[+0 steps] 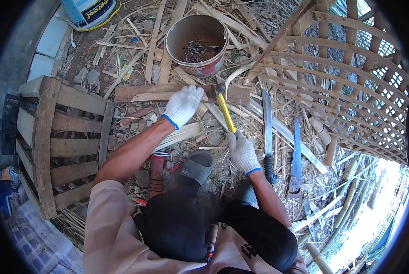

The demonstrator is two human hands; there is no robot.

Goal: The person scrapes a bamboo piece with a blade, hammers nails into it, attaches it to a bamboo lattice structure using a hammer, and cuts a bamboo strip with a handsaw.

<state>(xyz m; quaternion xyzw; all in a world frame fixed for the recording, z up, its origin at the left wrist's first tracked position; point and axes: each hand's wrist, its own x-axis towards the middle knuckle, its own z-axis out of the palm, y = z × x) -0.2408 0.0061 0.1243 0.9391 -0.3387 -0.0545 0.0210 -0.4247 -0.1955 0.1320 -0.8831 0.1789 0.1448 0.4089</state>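
Observation:
My left hand [183, 104], in a white knit glove, presses down on a thin pale strip lying on a brown wooden block [140, 92]. My right hand [242, 151], also gloved, grips the yellow handle of a hammer [224, 111]. The hammer's dark head rests on the block just right of my left fingers. I cannot see whether a nail is under the head.
A bucket [177, 34] holding dark nails stands just beyond the block. A machete [267, 130] and a blue hand saw [296, 153] lie to the right. A bamboo lattice panel [346, 77] leans at right, a wooden crate [63, 137] sits at left. Bamboo offcuts cover the ground.

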